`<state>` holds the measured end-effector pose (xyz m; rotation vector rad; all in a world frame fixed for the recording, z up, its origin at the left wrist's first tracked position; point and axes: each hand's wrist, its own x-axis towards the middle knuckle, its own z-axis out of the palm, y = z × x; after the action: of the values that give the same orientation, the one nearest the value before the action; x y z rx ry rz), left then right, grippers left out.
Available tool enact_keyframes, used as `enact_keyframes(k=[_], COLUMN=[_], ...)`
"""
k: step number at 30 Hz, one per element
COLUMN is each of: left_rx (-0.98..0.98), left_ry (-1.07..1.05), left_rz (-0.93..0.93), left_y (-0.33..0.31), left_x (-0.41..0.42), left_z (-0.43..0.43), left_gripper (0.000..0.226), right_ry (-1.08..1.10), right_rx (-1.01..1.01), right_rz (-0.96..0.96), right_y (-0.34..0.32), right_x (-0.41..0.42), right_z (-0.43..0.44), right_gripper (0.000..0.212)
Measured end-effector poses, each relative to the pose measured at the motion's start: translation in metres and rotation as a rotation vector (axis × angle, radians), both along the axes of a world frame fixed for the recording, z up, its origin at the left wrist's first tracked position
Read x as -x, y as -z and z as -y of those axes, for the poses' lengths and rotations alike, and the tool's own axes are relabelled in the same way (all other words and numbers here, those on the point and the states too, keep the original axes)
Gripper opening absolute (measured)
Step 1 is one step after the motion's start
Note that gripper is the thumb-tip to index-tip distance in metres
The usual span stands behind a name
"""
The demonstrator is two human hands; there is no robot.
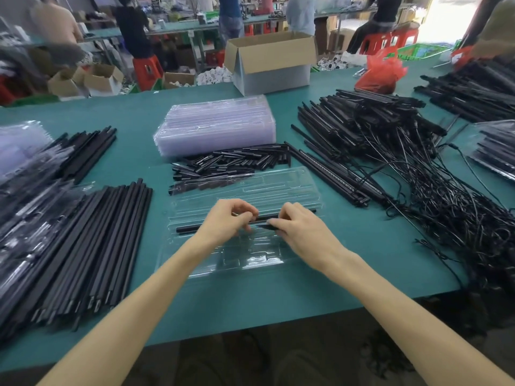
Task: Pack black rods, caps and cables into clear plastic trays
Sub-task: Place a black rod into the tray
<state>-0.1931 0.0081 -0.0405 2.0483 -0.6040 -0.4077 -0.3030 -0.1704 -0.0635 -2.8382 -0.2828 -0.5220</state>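
An open clear plastic tray [295, 188] lies on the green table in front of me. A black rod [189, 227] lies lengthwise in one of its grooves. My left hand [225, 221] pinches the rod near its middle with curled fingers. My right hand [301, 229] holds a small black cap [266, 225] at its fingertips, right beside the rod. Loose black caps [231, 162] are heaped just behind the tray. Black rods [111, 235] are piled to my left, and rods with tangled cables [434, 196] spread to my right.
A stack of empty clear trays [217, 123] stands behind the caps. An open cardboard box [270, 62] and a red plastic bag [381, 71] sit at the far edge. Filled trays [493, 151] lie at the right. Other people work at benches behind.
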Motion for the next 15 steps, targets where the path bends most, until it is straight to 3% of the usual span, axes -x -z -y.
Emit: enact_keyframes(k=[7,15], left_rx=[-0.258,-0.272], left_ry=[0.155,0.176], left_rz=[0.182,0.319], left_y=[0.017,0.029], left_x=[-0.003,0.003], left_z=[-0.016,-0.012], left_gripper=[0.001,0.015], right_ry=[-0.008,0.045], right_rx=[-0.114,-0.204], right_rz=[-0.086,-0.083], right_y=[0.010,0.009], right_x=[-0.012,0.004], right_z=[-0.005,0.011], right_gripper=[0.025,0.014])
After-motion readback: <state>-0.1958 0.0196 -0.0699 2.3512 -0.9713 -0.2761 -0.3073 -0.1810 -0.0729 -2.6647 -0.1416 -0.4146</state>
